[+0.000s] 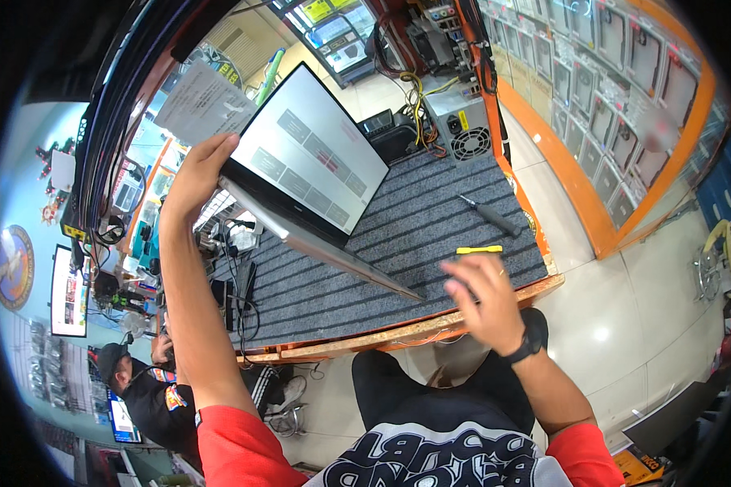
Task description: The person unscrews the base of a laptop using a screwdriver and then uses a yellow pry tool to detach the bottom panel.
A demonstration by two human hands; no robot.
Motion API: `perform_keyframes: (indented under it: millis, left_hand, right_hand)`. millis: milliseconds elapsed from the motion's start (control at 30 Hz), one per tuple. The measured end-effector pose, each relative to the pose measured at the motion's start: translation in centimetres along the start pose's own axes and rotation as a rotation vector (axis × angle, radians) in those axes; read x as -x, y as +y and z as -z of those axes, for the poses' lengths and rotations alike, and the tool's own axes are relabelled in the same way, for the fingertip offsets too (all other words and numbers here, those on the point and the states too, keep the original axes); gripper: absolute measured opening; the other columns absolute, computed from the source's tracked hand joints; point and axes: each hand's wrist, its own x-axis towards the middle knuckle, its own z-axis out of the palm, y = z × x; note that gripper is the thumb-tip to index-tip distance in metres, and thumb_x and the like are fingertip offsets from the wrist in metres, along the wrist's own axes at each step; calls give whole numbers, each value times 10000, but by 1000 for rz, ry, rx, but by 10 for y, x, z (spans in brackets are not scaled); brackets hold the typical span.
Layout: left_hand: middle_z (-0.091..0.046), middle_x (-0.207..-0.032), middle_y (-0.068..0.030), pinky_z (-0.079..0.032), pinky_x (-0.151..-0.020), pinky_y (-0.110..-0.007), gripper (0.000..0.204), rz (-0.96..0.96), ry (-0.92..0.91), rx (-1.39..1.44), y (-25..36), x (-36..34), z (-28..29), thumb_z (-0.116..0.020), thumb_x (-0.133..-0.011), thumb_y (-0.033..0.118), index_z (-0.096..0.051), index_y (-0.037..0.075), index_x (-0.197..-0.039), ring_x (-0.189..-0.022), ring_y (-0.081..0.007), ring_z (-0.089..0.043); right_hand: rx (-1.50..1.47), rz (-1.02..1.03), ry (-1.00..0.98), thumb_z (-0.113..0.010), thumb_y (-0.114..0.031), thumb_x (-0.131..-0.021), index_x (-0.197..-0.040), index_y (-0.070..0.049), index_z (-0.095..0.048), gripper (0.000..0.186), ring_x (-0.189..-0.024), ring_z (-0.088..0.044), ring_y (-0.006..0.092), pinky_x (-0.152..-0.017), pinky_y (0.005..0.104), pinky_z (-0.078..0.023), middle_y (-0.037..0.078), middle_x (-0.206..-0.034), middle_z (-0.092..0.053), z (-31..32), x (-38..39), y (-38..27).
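A laptop stands tilted on the grey striped mat, its screen lit with a white page of grey blocks. Its silver base is raised edge-up toward me. My left hand is closed on the laptop's upper left corner near the hinge. Over the bench's front edge, my right hand has its fingers loosely apart and holds nothing. Just beyond those fingers lies a flat yellow tool. Farther back on the mat rests a dark-handled screwdriver.
A power supply unit with loose cables is at the back right of the bench. Cables and small items crowd the left side. A person in a dark cap sits at lower left. Orange-framed display shelves stand to the right.
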Motion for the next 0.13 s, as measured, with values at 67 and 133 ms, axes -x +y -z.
perform_keyframes:
  millis: [67,133]
  left_hand:
    - [-713,-1118,-81,-477,-901,-260,473,55,67,123,-20,7,2,-596,-1073,355,-669,-57,-1294,-1000,-128,-625]
    - [-707,-1220,-114,-420,-1046,-271,493,16,138,23,-43,18,13,-641,-1050,368,-660,-25,-1346,-1157,-165,-609]
  right_hand:
    - [-162,-25,-80,-734,-166,-922,-1213,-63,-711,310,-1016,-611,328,-906,434,-500,126,-1102,-637,-5,13,-18]
    - [-239,-35,-117,-731,-170,-927,-1224,-67,-711,315,-1012,-611,331,-911,433,-501,129,-1111,-637,-11,17,-22]
